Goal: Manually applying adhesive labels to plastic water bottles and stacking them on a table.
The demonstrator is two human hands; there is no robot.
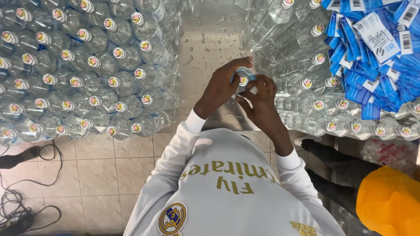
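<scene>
Clear plastic bottle [243, 81]: you are holding it upright between both hands, over the wet steel surface [210, 48] and in the gap between the two banks of bottles; only its capped top and a bit of blue label are showing.
Left hand [218, 87]: your fingers [234, 65] are curling over the bottle's far side and shoulder, closed on it from the left.
Right hand [261, 102]: your fingers are bending in round the cap from the right, touching or almost touching it; whether they are pinching the cap or only the neck, I cannot tell.
Position to fingers: the cap is sitting between the two sets of fingertips, the body hidden below your palms.
Slip risk: water drops are lying on the steel, so wet plastic could be sliding in your grip, I judge.
Knock risk: the stacked bottles on the right [306, 83] are crowding close to your right knuckles; a wide elbow swing could be nudging them loose.
Label risk: the heap of blue labels [372, 65] is lying well apart, but drips could be reaching it.
Stacked bottles on the left [87, 65]: lying caps toward you, apart from your hands.
</scene>
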